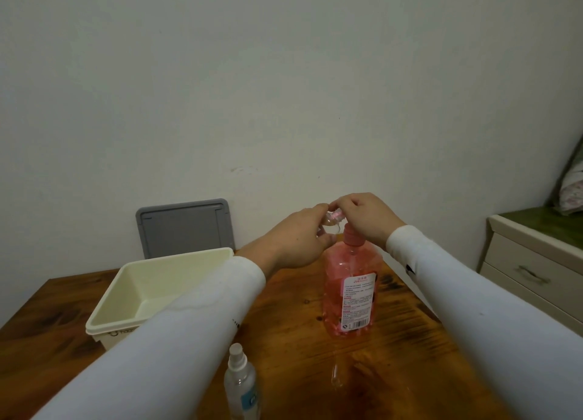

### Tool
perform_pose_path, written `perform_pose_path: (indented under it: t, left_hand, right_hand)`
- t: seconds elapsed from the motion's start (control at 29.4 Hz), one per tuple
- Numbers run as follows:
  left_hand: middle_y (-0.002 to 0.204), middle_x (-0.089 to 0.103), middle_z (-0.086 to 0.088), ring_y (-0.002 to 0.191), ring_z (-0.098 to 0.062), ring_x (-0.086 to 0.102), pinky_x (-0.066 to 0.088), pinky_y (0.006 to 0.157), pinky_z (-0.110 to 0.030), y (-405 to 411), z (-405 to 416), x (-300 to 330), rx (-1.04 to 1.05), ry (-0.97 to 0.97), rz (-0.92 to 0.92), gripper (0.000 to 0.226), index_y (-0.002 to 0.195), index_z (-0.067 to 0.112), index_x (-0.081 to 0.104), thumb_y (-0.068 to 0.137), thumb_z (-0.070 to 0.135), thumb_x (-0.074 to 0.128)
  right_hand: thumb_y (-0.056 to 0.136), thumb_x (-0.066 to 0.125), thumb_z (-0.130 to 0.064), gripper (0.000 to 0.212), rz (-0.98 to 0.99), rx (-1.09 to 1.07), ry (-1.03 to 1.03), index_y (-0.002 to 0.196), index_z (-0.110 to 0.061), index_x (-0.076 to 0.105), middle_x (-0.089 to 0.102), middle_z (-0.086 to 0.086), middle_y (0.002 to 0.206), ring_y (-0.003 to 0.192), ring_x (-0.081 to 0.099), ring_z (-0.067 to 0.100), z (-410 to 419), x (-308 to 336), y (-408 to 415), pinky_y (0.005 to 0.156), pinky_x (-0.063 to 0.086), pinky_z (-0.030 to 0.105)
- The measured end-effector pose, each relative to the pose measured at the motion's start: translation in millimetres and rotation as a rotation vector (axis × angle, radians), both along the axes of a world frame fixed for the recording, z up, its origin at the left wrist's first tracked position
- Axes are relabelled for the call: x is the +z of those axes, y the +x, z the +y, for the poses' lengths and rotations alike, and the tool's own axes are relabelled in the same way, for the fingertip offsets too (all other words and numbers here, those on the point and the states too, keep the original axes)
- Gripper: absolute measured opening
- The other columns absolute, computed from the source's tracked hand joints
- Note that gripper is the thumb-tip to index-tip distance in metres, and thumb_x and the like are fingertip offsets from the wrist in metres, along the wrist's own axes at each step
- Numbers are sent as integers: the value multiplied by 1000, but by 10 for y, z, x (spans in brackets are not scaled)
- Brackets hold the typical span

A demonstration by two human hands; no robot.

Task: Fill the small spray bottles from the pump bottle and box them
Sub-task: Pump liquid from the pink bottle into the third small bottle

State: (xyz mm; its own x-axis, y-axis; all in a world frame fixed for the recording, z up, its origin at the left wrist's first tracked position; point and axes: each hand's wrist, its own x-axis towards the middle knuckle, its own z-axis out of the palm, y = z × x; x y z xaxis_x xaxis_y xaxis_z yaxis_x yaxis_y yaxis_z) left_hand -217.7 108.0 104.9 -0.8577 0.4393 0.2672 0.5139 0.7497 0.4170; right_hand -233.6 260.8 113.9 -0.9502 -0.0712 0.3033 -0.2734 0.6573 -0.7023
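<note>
While the right hand [362, 217] presses the pink pump bottle [350, 290], the left hand [303, 236] grips a clear small bottle [331, 222].

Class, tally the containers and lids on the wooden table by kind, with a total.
Pump bottle, pink liquid: 1
Small clear bottle held at the pump by the left hand: 1
Spray bottle, white cap: 1
Cream box: 1
Grey lid leaning on the wall: 1
Total: 5

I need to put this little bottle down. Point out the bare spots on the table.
Bare wood lies right of the pink pump bottle toward the wooden table's right edge, and at the left edge beside the cream plastic box. In front, between the white-capped clear spray bottle and a small clear piece, room is tight.
</note>
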Motion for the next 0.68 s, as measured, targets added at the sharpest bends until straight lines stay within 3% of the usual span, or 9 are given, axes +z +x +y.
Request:
perform_pose_path:
  t: [0.1, 0.17, 0.34, 0.44, 0.68]
  left_hand:
    - [122, 59, -3, 103, -18, 56, 45, 86, -30, 6, 3, -62, 4, -4, -7, 50, 141, 22, 36, 96, 31, 54]
    - [123, 59, -3, 104, -19, 56, 44, 85, -29, 9, 12, -90, 6, -6, -14, 50, 141, 22, 36, 96, 31, 54]
    - [122, 59, -3, 102, -18, 55, 43, 84, -28, 10, 7, -70, 3, -1, -23, 49, 140, 22, 38, 95, 31, 54]
    - [121, 59, -2, 101, -17, 55, 45, 85, -29, -3, 1, -22, 4, 6, -11, 49, 140, 22, 38, 95, 32, 55]
    - [119, 59, -2, 94, -14, 52, 41, 81, -26, -15, -6, -66, 8, 15, -18, 49, 140, 23, 37, 95, 32, 54]
  right_hand:
    - [94, 36, -16, 35, -21, 18, -5, 98, -8, 71, 67, 17, 81, 65, 56, 23, -7, -45, 19, 66, 47, 34]
    - [93, 38, -14, 34, -33, 23, -13, 98, -8, 71, 67, 20, 83, 61, 54, 22, -4, -76, 29, 61, 46, 33]
    - [93, 39, -10, 34, -31, 15, 19, 106, -7, 70, 66, 12, 88, 74, 58, 25, -6, -54, 30, 72, 51, 39]
    - [96, 37, -17, 37, -1, 6, -6, 104, -8, 71, 69, 12, 98, 84, 60, 23, 0, -1, 9, 75, 47, 33]
    - [93, 38, -11, 35, -5, 17, 18, 104, -10, 71, 68, 11, 95, 80, 61, 29, -9, -45, -11, 70, 50, 35]
